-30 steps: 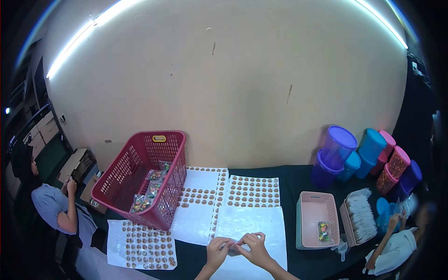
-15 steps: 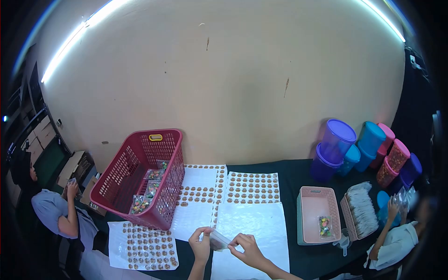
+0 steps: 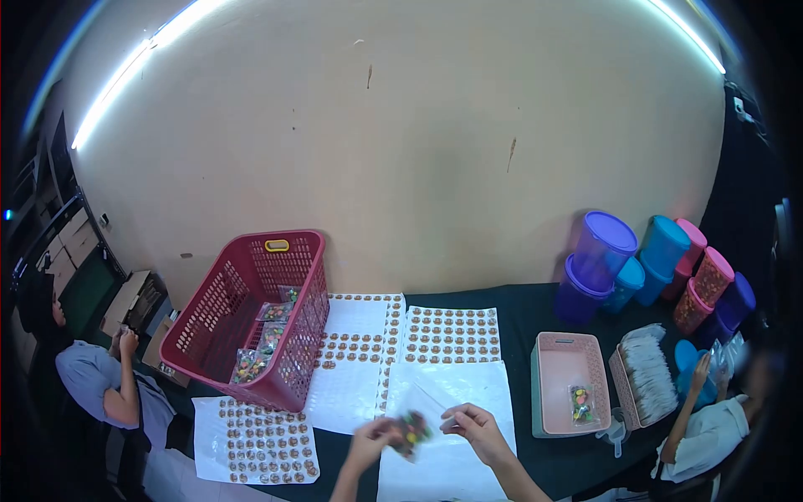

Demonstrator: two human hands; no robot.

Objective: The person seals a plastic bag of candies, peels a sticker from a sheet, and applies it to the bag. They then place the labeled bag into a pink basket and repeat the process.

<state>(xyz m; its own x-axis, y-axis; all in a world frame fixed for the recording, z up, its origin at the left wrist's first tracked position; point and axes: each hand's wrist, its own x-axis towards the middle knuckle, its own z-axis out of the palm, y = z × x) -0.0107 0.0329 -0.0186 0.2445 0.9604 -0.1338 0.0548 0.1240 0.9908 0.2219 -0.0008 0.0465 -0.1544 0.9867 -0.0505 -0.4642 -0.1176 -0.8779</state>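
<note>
My left hand (image 3: 373,443) pinches a blurred candy packet (image 3: 411,433); just right of it, my right hand's (image 3: 473,433) fingertips are together above the white sheet (image 3: 452,470).

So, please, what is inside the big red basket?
Inside the basket, several clear packets of colourful pieces lie along the side nearest the sticker sheets. Anything beneath the packets or hidden by the near wall cannot be seen.

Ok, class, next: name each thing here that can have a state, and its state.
Red basket: open, partly filled
Pink basket: open, one packet inside
Narrow basket: packed full
Upper purple tub: lid on
Leftmost sticker sheet: partly bare
Left hand's bag: filled, blurred
</note>
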